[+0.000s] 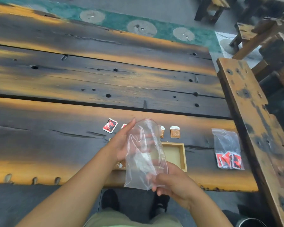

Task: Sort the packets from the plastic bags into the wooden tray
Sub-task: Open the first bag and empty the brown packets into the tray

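I hold a clear zip bag (143, 154) with a red seal strip above the wooden tray (182, 155). My left hand (121, 143) lies against the bag's left side with straight fingers. My right hand (172, 182) pinches its bottom corner. The bag looks empty. On the table beyond lie a red packet (110, 125), a second red packet (123, 126) half hidden by my fingers, a brown packet (175, 132) and another brown packet (162, 132) partly behind the bag. A second bag (227, 149) with red packets lies to the right.
A dark plank table (88, 79) with holes and cracks carries everything. A wooden bench (249, 122) runs along its right side. More wooden furniture (269, 38) stands at the back right. My shoes (110, 199) show below the table edge.
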### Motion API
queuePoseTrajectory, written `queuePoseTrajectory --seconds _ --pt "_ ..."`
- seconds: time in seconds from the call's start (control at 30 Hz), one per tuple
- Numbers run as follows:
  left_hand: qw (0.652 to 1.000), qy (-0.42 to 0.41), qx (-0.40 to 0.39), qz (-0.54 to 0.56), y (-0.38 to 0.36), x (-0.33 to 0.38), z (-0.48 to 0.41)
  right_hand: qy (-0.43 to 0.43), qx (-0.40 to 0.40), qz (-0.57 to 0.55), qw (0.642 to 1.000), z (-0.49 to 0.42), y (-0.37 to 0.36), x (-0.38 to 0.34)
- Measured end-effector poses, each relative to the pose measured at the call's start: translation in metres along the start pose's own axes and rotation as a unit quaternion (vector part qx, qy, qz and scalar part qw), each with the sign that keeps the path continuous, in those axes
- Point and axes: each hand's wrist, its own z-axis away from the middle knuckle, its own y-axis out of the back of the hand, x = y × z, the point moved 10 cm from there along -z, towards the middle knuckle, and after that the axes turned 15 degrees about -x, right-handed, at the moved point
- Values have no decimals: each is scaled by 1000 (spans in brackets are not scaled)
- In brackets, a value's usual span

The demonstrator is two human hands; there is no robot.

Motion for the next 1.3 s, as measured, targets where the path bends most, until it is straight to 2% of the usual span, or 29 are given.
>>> queuePoseTrajectory --seconds 0.17,0.43,0.57,0.67,0.73,0.83,0.97,1.1,1.17,1.3 --pt "998 0 67 -12 -13 -19 -48 -18 23 37 999 23 67 6" --pt "996 16 87 5 -40 -82 -149 -41 26 58 997 57 199 38" --pt "995 34 91 -32 -50 -106 -197 -33 52 46 997 64 251 59" --pt "987 4 122 -104 -53 -105 -223 -42 96 50 993 68 284 73" --pt "957 -8 165 -238 -53 -94 -233 -49 129 64 988 70 302 78" --pt "866 20 197 -459 -52 -79 -251 -73 160 111 978 67 320 85" --pt "800 35 195 -566 -46 -73 -274 -109 220 205 948 63 343 92" --pt "672 74 209 -707 -48 -69 -285 -127 240 240 932 63 354 98" --pt "644 81 219 -729 -43 -69 -286 -136 249 274 919 62 360 97" --pt "618 95 212 -751 -34 -73 -289 -151 256 316 901 56 367 96"
